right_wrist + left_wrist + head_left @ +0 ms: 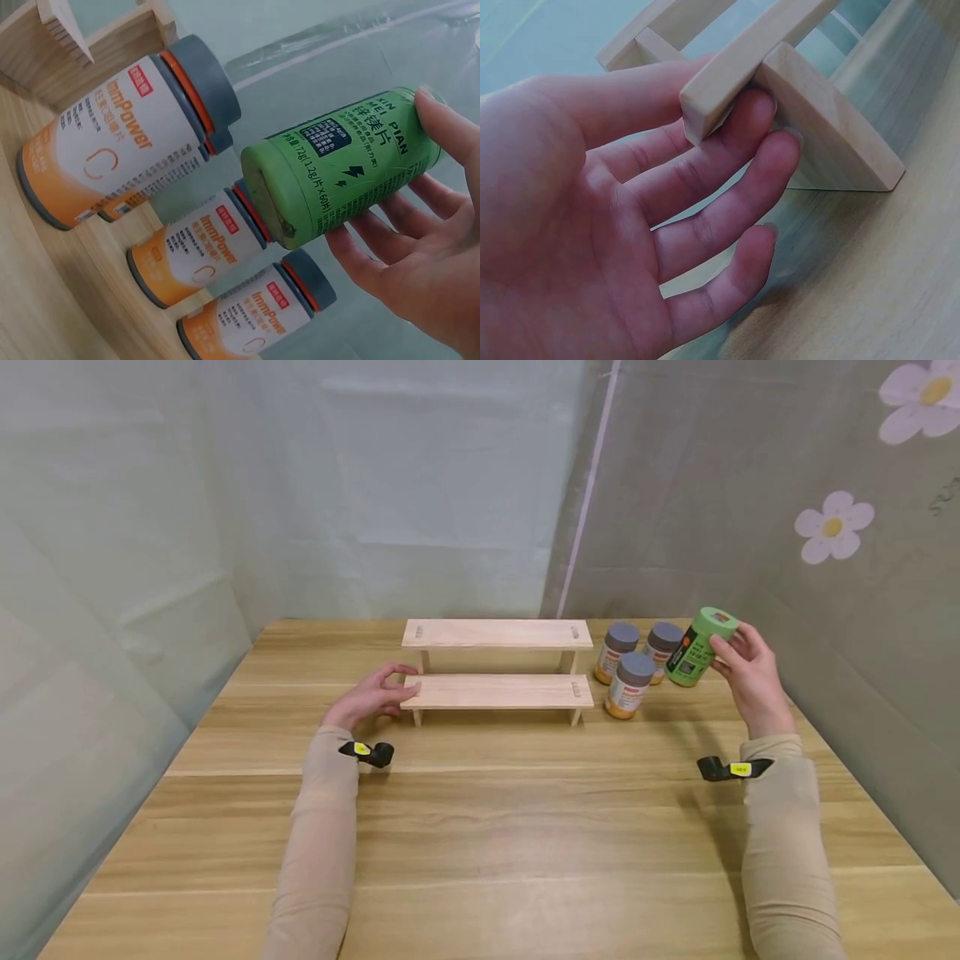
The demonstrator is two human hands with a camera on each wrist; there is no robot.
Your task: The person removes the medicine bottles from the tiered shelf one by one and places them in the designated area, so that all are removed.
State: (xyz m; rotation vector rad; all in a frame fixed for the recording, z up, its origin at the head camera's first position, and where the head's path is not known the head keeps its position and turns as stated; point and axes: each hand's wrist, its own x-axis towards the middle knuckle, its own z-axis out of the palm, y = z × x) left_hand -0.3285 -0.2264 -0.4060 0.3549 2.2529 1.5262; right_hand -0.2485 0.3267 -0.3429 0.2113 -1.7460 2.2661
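A two-tier wooden shelf (pixel 495 692) stands on the table. My left hand (pixel 372 697) holds the left end of its lower tier, thumb on the top and fingers curled beneath the board (pixel 735 75). On the right, my right hand (pixel 752 681) grips a green supplement bottle (pixel 697 647) near its lid end, between thumb and fingers. The green bottle (pixel 349 169) is tilted, its base pointing toward the grey-lidded bottles. Several white and orange bottles (pixel 630 687) with grey lids stand upright between the shelf and the green bottle.
The wooden table (pixel 525 827) stretches toward me in front of the shelf. Behind it hangs a pale curtain (pixel 435 485), and a grey one with flower prints (pixel 832 527) closes off the right side. Each sleeve carries a small black wrist camera (pixel 367 752).
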